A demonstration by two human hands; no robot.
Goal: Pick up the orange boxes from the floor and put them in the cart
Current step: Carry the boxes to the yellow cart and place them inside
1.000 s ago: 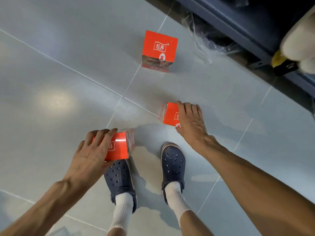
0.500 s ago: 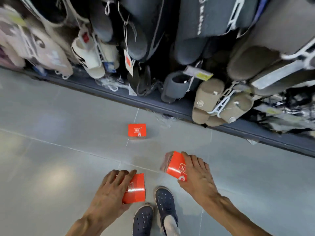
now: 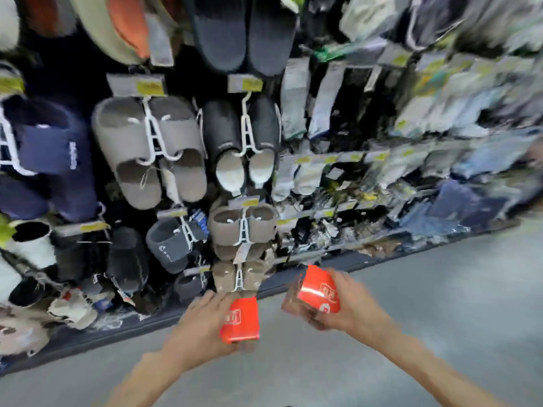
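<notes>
- The left hand (image 3: 202, 324) grips an orange box (image 3: 240, 320) from its left side, fingers wrapped over the top edge, thumb side hidden (the blur makes finer detail hard to read).
- The right hand (image 3: 351, 306) holds a second orange box (image 3: 318, 290), tilted, with fingers curled under and behind it.
- Both boxes are off the grey floor (image 3: 440, 304), carried in front of the body, one per hand, probably so two go to the cart in a single trip.
- No cart shows in this view; it likely stands off to one side.
- Behind the hands hangs a rack of slippers (image 3: 152, 148) and packaged socks (image 3: 323, 118).
</notes>
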